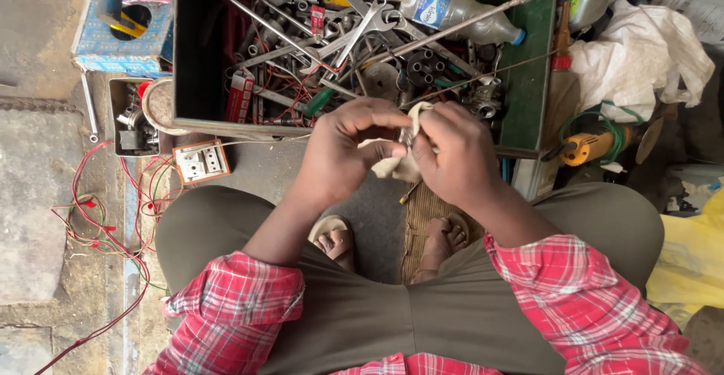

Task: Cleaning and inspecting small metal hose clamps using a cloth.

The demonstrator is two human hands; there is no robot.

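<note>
Wires: red and green wires [98,224] trail over the floor at far left; where they end I cannot make out.
Switch plate: a small white switch plate [200,161] lies on the floor just below the toolbox's left corner.
Toolbox: an open green toolbox [528,81] sits above the hands, crammed with spanners [367,24], rods and sockets; the heap is too tangled to tell piece from piece.
Left hand: the left hand [348,149] is closed, thumb and fingertips pinching the rag's left edge.
Rag: a pale rag [396,162] is bunched between both hands, in front of the toolbox's near wall and above the feet; its long axis runs roughly upright in view, one end poking up toward the box, the other hanging down.
Hidden part: a small metal piece [408,135] glints between the thumbs, mostly wrapped in the rag; what it is and which way it points, I cannot tell.
Right hand: the right hand [452,152] is curled shut on the rag and the piece inside it, knuckles up.
Bottle: a clear plastic bottle [452,9] lies across the box's top right.
Grinder: a yellow grinder [596,145] lies right of the box, half hidden under a green cord.
White cloth: a crumpled white cloth [641,54] is heaped at upper right.
</note>
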